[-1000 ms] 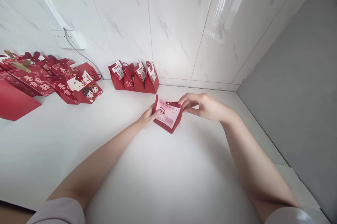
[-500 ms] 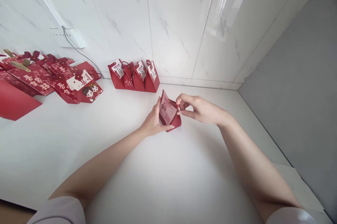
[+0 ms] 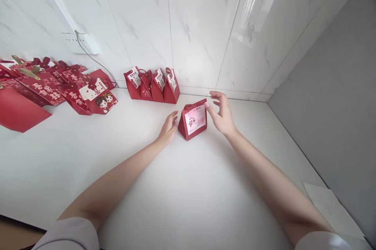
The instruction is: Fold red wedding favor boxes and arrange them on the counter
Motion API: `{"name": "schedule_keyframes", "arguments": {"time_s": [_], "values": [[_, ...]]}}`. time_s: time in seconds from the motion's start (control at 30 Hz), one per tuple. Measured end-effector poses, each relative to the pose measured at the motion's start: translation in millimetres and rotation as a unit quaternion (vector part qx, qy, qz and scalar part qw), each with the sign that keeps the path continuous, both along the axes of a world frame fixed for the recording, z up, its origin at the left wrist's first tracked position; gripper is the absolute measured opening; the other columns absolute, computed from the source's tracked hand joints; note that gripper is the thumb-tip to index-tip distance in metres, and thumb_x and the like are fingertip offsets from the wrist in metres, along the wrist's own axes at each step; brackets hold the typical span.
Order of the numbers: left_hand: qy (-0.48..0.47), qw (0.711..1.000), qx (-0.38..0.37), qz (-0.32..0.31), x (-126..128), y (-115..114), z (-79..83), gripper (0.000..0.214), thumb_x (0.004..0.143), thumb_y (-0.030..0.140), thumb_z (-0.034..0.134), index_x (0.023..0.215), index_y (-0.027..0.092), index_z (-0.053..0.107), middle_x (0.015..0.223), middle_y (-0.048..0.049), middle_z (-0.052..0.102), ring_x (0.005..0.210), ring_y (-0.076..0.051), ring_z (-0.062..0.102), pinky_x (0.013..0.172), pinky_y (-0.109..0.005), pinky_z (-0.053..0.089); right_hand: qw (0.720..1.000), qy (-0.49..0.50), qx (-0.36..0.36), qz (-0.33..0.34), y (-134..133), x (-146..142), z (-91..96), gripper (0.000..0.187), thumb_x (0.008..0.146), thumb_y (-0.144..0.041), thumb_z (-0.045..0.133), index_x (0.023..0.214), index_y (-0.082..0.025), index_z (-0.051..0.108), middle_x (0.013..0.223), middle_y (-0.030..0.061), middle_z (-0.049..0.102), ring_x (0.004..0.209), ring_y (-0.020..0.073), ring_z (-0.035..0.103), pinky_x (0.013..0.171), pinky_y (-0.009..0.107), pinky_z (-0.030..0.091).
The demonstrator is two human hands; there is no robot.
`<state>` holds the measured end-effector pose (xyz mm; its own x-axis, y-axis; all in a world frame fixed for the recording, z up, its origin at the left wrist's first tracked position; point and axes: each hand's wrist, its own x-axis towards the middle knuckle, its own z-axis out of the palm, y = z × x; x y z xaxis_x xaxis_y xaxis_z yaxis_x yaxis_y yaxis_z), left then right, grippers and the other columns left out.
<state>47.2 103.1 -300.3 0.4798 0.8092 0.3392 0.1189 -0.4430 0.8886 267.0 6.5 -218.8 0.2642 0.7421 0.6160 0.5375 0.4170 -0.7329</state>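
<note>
A small red gift box (image 3: 193, 121) with a pink picture label stands upright on the white counter (image 3: 182, 187). My left hand (image 3: 168, 128) rests on the counter just left of the box, fingers loosely extended, holding nothing. My right hand (image 3: 221, 114) hovers at the box's right side with fingers spread; its thumb is at the box's top right corner.
A row of several small red boxes (image 3: 152, 85) stands against the tiled wall behind. A pile of larger red gift bags (image 3: 55, 87) lies at the left, under a wall socket (image 3: 84, 42) with a cable. A white sheet (image 3: 331, 209) lies at the right, by the grey side wall.
The box was held and folded between both hands; now it stands upright on the counter and both hands have let go and opened.
</note>
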Motion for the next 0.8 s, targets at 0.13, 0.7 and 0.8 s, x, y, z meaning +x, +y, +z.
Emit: {"name": "schedule_keyframes", "arguments": {"time_s": [0.13,0.7,0.8], "values": [[-0.012,0.998,-0.04,0.052,-3.1,-1.3,4.4,0.049,0.098,0.051,0.034,0.137,0.025,0.046,0.147,-0.0103,0.044,0.138,-0.028,0.041,0.116,-0.051,0.03,0.991,0.054,-0.11,0.05,19.1,4.9,-54.1,0.068,0.088,-0.054,0.06,0.143,-0.026,0.032,0.147,0.0104,0.043,0.134,0.0262,0.043,0.11,0.045,0.038],[0.167,0.94,0.106,0.278,-16.7,7.3,92.9,0.073,0.089,0.063,0.043,0.144,0.016,0.041,0.156,-0.0173,0.031,0.148,-0.032,0.021,0.12,-0.049,0.019,0.937,-0.002,-0.25,0.243,16.4,-4.7,-76.2,0.034,0.087,-0.051,0.058,0.091,-0.02,0.073,0.101,0.0049,0.071,0.091,0.0211,0.065,0.084,0.034,0.051],[0.373,0.905,0.028,0.204,-3.6,7.6,142.4,0.061,0.084,0.057,0.052,0.123,0.011,0.061,0.129,-0.0201,0.06,0.126,-0.04,0.052,0.102,-0.048,0.042,0.941,-0.009,-0.242,0.236,17.5,-5.1,-79.8,0.033,0.085,-0.051,0.06,0.088,-0.02,0.072,0.101,0.0055,0.07,0.093,0.0212,0.065,0.088,0.034,0.05]]}}
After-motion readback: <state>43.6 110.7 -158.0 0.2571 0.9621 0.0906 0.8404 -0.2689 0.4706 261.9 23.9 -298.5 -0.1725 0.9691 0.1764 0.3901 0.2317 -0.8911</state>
